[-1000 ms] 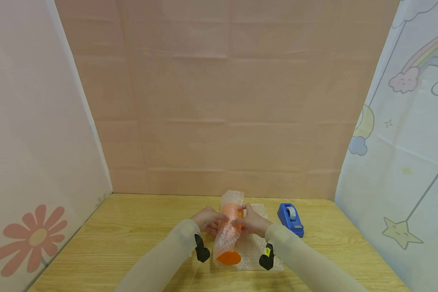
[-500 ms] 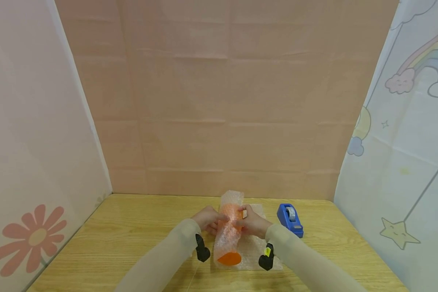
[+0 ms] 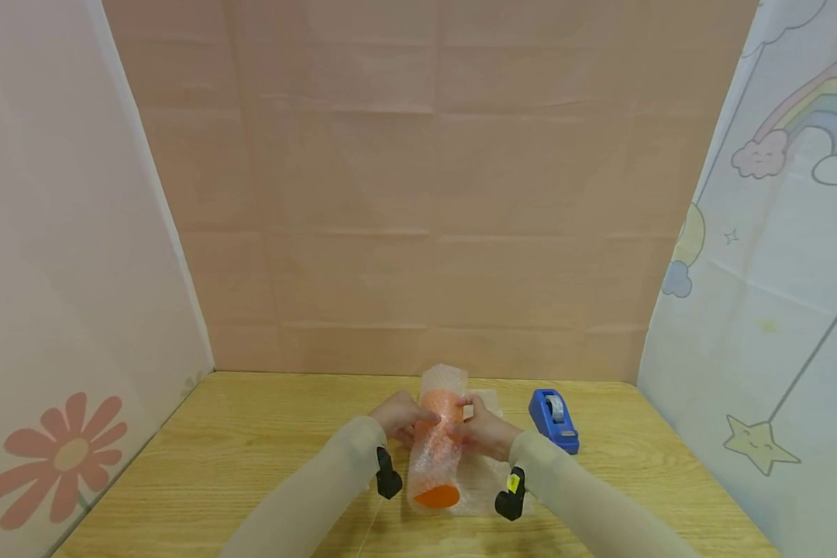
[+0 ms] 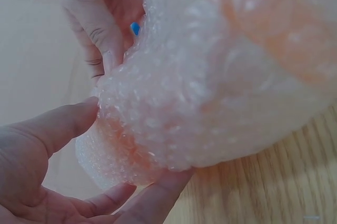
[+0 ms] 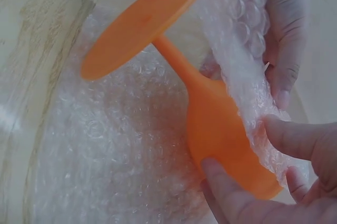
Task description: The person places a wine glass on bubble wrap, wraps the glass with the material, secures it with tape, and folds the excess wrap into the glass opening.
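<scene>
An orange wine goblet point(image 5: 216, 124) lies on its side, its bowl partly rolled in clear bubble wrap point(image 3: 432, 457). In the head view its round foot points toward me, and in the right wrist view the foot and stem show bare. My left hand point(image 3: 399, 417) grips the wrapped bowl from the left; the left wrist view shows its thumb on top of the wrap and its fingers beneath. From the other side my right hand point(image 3: 487, 432) holds the bowl, fingers against the orange wall and thumb on the wrap's edge.
A flat part of the bubble wrap spreads over the wooden table point(image 3: 272, 449) to the right of the goblet. Farther right stands a blue tape dispenser point(image 3: 554, 421) with a roll of tape. Cloth-covered walls enclose the back and both sides.
The wrapped goblet has turned slightly under my hands, and its foot tilts a little differently. My right hand's fingers have shifted a little. The tape dispenser stays put.
</scene>
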### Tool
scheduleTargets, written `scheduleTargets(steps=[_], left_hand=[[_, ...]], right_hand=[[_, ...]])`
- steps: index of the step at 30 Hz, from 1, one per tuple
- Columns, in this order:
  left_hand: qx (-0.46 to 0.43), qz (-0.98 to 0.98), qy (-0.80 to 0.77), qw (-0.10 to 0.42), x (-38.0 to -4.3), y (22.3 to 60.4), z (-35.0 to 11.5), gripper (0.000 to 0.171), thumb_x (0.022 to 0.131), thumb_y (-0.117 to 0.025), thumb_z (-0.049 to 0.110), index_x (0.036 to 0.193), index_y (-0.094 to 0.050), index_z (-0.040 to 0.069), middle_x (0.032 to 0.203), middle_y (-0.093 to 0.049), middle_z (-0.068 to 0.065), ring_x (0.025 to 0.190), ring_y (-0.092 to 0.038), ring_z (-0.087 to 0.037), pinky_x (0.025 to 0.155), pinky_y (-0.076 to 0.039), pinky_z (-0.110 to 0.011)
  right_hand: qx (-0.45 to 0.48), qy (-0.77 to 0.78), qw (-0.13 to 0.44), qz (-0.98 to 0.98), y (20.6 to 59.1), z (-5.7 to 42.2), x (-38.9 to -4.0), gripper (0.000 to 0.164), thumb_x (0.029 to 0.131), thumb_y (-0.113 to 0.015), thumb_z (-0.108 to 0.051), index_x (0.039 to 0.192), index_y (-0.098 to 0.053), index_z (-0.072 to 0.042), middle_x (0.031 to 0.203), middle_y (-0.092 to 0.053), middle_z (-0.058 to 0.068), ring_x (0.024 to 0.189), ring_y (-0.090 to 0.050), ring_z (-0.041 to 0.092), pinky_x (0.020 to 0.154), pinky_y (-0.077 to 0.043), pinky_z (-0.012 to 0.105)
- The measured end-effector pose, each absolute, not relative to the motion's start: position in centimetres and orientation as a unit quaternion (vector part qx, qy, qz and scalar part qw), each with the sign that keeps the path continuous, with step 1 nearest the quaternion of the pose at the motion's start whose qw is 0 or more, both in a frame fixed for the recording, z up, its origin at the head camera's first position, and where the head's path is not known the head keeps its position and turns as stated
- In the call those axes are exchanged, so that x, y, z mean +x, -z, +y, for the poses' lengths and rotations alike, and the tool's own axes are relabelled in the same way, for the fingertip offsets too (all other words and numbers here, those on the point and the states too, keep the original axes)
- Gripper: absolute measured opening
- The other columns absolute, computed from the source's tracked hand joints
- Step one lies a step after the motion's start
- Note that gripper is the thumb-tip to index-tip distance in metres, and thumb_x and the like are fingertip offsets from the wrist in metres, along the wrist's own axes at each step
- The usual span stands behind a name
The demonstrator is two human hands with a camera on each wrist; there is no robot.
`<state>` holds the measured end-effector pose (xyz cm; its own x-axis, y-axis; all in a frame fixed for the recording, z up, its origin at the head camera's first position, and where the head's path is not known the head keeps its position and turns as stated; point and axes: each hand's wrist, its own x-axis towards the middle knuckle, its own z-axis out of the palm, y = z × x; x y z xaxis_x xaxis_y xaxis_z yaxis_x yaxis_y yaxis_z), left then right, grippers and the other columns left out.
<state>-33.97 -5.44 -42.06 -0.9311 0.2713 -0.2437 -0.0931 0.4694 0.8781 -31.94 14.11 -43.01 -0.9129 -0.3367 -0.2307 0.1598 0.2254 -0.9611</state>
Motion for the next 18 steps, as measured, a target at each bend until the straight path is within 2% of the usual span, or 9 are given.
scheduleTargets(steps=[7,14,18], left_hand=[[0.058,0.852,-0.493,0.167,-33.99,41.68,-5.37,0.044,0.082,-0.076,0.025,0.108,-0.058,-0.006,0.099,-0.06,-0.013,0.075,-0.065,-0.026,0.068,-0.059,-0.041],[0.058,0.86,-0.482,0.154,-33.85,41.35,-5.25,0.045,0.081,-0.078,0.025,0.106,-0.057,-0.006,0.096,-0.061,-0.011,0.072,-0.064,-0.024,0.066,-0.058,-0.04],[0.054,0.854,-0.493,0.155,-33.89,41.46,-5.29,0.05,0.08,-0.077,0.024,0.111,-0.054,-0.008,0.099,-0.06,-0.013,0.072,-0.065,-0.025,0.067,-0.058,-0.04]], right_hand=[[-0.054,0.634,0.207,0.743,43.46,14.04,-31.93,0.061,0.092,-0.061,-0.001,0.133,-0.016,-0.007,0.121,-0.037,0.027,0.1,-0.055,0.03,0.098,-0.048,0.048],[-0.057,0.644,0.215,0.732,43.87,14.13,-31.97,0.064,0.093,-0.061,-0.003,0.136,-0.014,-0.009,0.127,-0.035,0.028,0.102,-0.055,0.028,0.097,-0.049,0.044],[-0.067,0.649,0.22,0.726,43.99,14.22,-31.89,0.065,0.093,-0.06,-0.003,0.137,-0.013,-0.008,0.129,-0.034,0.029,0.103,-0.055,0.027,0.097,-0.049,0.044]])
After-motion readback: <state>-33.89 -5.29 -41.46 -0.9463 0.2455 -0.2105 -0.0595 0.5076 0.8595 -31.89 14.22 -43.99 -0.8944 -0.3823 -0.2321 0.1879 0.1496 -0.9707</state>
